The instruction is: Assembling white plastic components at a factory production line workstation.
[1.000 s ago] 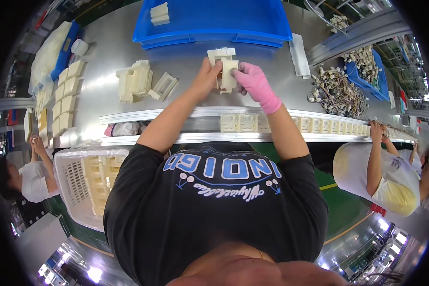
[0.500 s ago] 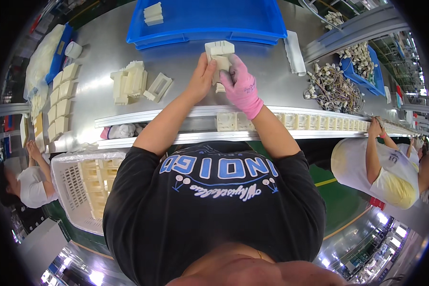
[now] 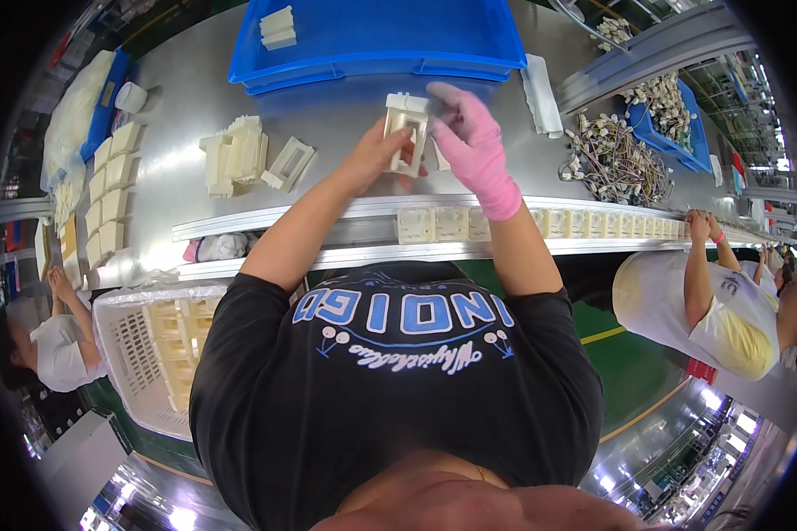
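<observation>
A cream-white plastic frame [image 3: 396,146] with a rectangular opening stands between my hands over the metal table. My bare left hand [image 3: 374,157] grips it by its left side, the thumb reaching across the opening. Just to its right is my right hand [image 3: 471,142] in a pink glove with grey fingertips. The fingers and thumb of that hand are apart, with nothing visible between them. A small piece of white plastic [image 3: 440,157] shows on the table, partly hidden by the glove.
Similar frames [image 3: 235,157] lie stacked at left, with a single frame [image 3: 289,164] beside them. A blue bin [image 3: 376,66] stands at the back. Bundled wires [image 3: 615,159] lie at right. White housings [image 3: 434,225] line the rail in front; co-workers stand at both sides.
My right hand has let go of the frame and moved up and right, its fingers opening. The frame has turned, so its rectangular opening now shows.
</observation>
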Motion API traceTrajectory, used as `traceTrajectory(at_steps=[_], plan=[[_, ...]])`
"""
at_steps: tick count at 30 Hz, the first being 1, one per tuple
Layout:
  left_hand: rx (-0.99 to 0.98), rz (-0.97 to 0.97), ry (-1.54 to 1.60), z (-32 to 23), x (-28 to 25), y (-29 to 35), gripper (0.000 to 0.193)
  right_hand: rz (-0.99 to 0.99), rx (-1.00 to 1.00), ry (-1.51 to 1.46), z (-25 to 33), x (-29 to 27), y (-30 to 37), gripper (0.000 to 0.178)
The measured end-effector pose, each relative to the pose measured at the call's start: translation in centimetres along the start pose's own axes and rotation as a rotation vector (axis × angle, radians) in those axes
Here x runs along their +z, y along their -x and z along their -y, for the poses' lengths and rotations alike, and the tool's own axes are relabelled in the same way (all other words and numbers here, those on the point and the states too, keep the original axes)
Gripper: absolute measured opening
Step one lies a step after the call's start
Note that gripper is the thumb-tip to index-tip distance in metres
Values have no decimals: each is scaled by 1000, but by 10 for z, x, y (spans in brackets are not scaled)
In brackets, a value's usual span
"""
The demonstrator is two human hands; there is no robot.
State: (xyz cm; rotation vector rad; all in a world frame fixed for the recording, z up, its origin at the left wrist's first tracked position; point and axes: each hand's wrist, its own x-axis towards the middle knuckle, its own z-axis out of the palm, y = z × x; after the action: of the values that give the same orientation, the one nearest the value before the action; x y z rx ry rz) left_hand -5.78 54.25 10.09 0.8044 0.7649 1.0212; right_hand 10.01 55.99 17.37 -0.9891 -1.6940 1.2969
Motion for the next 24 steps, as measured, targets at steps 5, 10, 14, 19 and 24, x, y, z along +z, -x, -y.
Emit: traceTrajectory(at_steps=[5, 10, 14, 19, 24], plan=[[-376, 383, -111, -42, -4, 20, 38, 204, -532, 360, 4, 0, -6, 30], [-183, 390, -521, -38, -57, 21, 33, 635, -96, 168, 24, 30, 7, 22], [-216, 128, -1149, -43, -101, 14, 28, 605, 71, 768, -3, 74, 19, 38], [-547, 86, -1807, -13, -144, 9, 27, 707, -61, 1187, -18, 88, 20, 45], [-372, 273, -1688, 32, -186, -6, 21, 416, -209, 967, -84, 45, -30, 38]])
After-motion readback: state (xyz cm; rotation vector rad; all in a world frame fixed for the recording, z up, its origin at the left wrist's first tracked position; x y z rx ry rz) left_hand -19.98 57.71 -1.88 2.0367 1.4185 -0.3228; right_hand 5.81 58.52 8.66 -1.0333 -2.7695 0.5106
